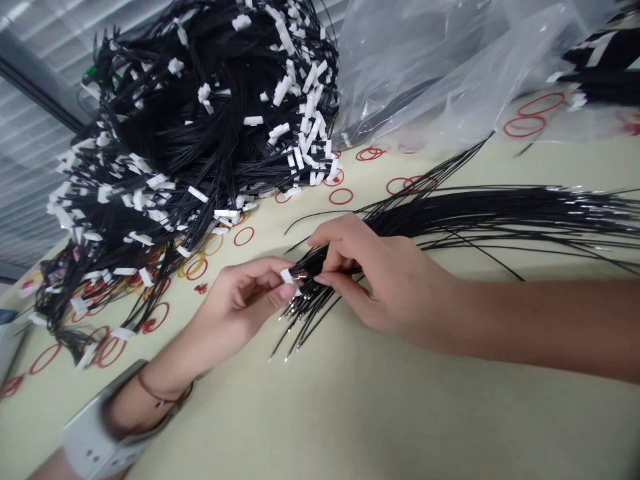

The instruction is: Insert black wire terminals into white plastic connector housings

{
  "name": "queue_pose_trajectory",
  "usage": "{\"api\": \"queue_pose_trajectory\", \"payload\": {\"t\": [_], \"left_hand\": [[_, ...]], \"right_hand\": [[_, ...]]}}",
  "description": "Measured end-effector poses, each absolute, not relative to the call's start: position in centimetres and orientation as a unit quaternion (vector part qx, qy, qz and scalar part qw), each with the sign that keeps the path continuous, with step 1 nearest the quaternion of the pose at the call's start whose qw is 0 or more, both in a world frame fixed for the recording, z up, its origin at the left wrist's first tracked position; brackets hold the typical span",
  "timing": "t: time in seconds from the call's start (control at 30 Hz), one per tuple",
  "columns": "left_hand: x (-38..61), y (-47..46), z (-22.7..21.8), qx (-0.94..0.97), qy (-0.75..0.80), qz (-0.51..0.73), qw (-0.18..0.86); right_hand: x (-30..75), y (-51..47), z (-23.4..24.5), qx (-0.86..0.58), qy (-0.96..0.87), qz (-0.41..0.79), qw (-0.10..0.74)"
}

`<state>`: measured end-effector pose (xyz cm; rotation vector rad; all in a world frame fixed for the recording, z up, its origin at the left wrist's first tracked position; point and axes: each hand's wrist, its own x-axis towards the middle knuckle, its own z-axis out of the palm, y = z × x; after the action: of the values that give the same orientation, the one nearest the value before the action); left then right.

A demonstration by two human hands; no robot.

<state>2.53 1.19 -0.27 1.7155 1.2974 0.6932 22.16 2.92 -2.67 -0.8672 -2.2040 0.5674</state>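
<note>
Across the pale bench (380,413), I see the left hand (235,300) pinching a white connector (286,275) among black wires (305,310), the right hand (385,280) closed on that same bundle.

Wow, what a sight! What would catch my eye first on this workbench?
A big heap of black wires tipped with white connectors fills the upper left of the bench. Near the middle, the left hand and right hand pinch a loose bundle of black wires that fans out to the right. Red rubber bands lie scattered around the heap on the pale bench.
</note>
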Motion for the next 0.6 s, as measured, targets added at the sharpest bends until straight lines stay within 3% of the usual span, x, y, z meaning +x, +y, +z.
{"api": "queue_pose_trajectory", "payload": {"t": [0.6], "left_hand": [[3.11, 0.93, -0.42, 0.731, 0.491, 0.269, 0.391]], "right_hand": [[22.20, 3.27, -2.27, -0.300, -0.879, 0.229, 0.291]]}}
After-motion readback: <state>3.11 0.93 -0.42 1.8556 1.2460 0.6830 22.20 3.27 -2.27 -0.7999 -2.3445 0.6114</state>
